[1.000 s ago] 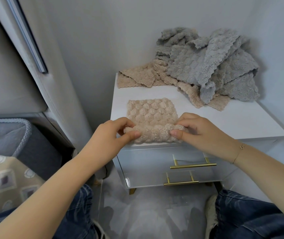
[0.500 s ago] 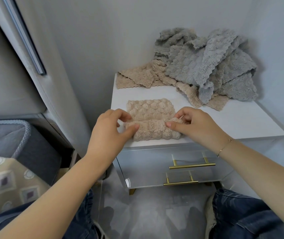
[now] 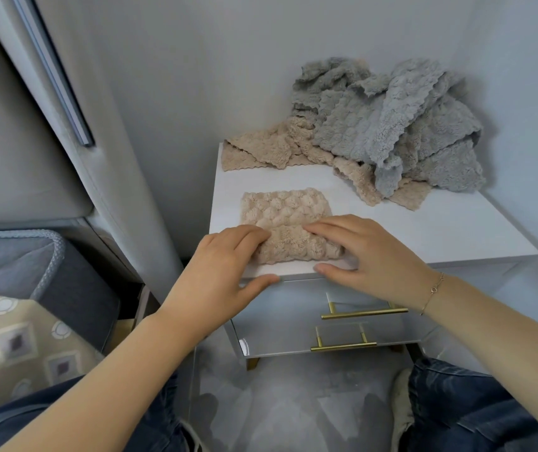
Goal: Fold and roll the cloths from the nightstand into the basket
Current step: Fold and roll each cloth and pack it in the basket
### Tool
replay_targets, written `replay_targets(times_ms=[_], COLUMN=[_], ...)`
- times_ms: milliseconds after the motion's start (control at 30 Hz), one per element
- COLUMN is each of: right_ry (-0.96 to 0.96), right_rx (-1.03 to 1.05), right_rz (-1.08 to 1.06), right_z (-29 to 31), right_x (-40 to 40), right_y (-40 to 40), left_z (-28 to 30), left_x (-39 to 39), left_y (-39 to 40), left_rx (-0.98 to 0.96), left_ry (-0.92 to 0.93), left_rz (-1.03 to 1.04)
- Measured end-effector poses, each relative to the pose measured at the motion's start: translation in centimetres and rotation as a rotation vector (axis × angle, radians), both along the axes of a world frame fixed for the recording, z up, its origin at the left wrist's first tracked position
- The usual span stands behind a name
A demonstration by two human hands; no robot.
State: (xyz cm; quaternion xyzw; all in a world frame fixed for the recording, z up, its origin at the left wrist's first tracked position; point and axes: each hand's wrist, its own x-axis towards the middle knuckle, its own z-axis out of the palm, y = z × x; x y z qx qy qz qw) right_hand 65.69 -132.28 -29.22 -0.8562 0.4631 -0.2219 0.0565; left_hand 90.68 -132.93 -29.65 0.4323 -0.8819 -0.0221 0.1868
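A grey fabric basket [image 3: 49, 265] stands on the floor off the nightstand's left side, beside a patterned beige cushion [image 3: 16, 347]; its inside shows only grey lining, and what lies deeper cannot be told. The white nightstand [image 3: 424, 236] has two drawers with gold handles [image 3: 363, 313] on its front.

The left hand [image 3: 218, 275] lies flat with straight fingers on the left end of the beige cloth [image 3: 288, 223], its thumb stretched along the nightstand's front edge. The right hand [image 3: 368, 256] is likewise spread, fingers extended over the right end of the rolled part, thumb resting near the front edge. Neither hand is curled round anything; both press down with released, flat fingers.

The beige cloth sits at the front left of the nightstand top. Its near portion is rolled into a thick tube whose long axis runs left to right, parallel to the front edge; the unrolled strip extends flat from it toward the back wall.

At the back right corner a heap of grey cloths [image 3: 391, 125] is piled over more beige cloths [image 3: 261, 151], which spread toward the back left corner.
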Motion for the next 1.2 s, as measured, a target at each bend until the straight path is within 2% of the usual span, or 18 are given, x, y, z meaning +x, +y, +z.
replay_targets(times_ms=[67, 300, 567, 667, 900, 1100, 1200], right_ry=[-0.019, -0.061, -0.094, -0.145, -0.287, -0.394, -0.411], right_rx=[0.079, 0.056, 0.038, 0.107, 0.411, 0.483, 0.499], right_rz=[-0.003, -0.028, 0.008, -0.007, -0.168, -0.233, -0.232], right_z=[0.2, 0.2, 0.8, 1.1, 2.6, 2.8, 2.6], right_x=[-0.1, -0.1, -0.1, -0.1, -0.5, 0.0, 0.2], right_y=[0.4, 1.6, 1.8, 1.6, 1.1, 0.4, 0.3], left_z=[-0.4, -0.4, 1.1, 1.5, 2.0, 2.1, 2.1], left_x=[0.2, -0.2, 0.3, 0.1, -0.1, -0.6, -0.9], left_y=[0.3, 1.7, 1.9, 1.6, 1.1, 0.3, -0.1], left_rx=[0.019, -0.08, 0.066, 0.114, 0.401, 0.525, 0.527], left_ry=[0.015, 0.108, 0.059, 0.072, 0.237, 0.464, 0.519], left_rz=[-0.012, 0.001, -0.05, -0.046, 0.097, 0.198, 0.262])
